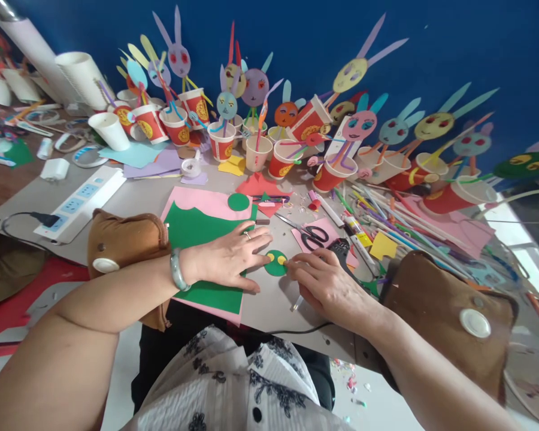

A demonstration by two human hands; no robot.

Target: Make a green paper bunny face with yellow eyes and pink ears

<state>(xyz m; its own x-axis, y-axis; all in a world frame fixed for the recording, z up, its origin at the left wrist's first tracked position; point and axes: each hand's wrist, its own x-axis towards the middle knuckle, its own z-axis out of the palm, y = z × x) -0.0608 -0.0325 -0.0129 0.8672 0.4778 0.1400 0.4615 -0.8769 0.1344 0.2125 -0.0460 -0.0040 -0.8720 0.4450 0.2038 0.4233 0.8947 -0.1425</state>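
Observation:
A small green paper disc (275, 267) with two yellow ovals lies on the grey table, between my hands. My left hand (229, 254) rests with its fingers spread on a green sheet (191, 233), its fingertips reaching to the disc's left edge. Under the green sheet is a pink sheet (193, 196). My right hand (327, 284) has its fingers bent together at the disc's right edge, over the right yellow oval; anything between the fingertips is too small to make out. A second green disc (238, 202) lies on the pink sheet.
Black-handled scissors (313, 234) and a dark glue gun (340, 248) lie beyond my right hand. Brown cushions (128, 239) flank both arms. A power strip (78, 203) is at left. Paper cups (222, 140) with rabbit-faced figures line the back. Straws and sticks (399, 218) spread at right.

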